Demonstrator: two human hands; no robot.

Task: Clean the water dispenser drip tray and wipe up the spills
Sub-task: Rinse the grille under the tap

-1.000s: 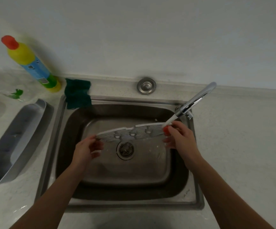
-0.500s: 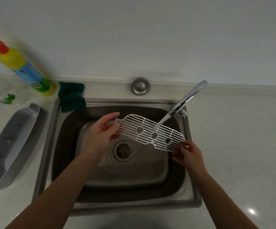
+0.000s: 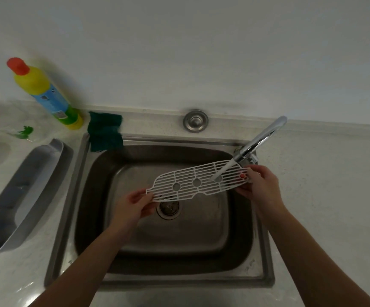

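I hold a white slotted drip tray grate [image 3: 188, 181] flat over the steel sink [image 3: 261, 258]. My left hand [image 3: 133, 207] pinches its near-left end, my right hand [image 3: 259, 185] grips its far-right end beside a small red piece. Water from the chrome faucet [image 3: 259, 140] runs onto the grate's right part. The grey drip tray basin [image 3: 24, 196] lies on the counter to the left of the sink.
A yellow detergent bottle [image 3: 46, 96] with a red cap stands at the back left by the wall. A dark green cloth [image 3: 105, 134] hangs over the sink's back-left corner. A round steel cap [image 3: 195, 120] sits behind the sink. The drain [image 3: 168, 208] lies below the grate.
The grate went from edge-on to flat under the water, then its tilt reversed: the left end came nearer and lower, the right end rose toward the faucet. Both hands shifted with it.
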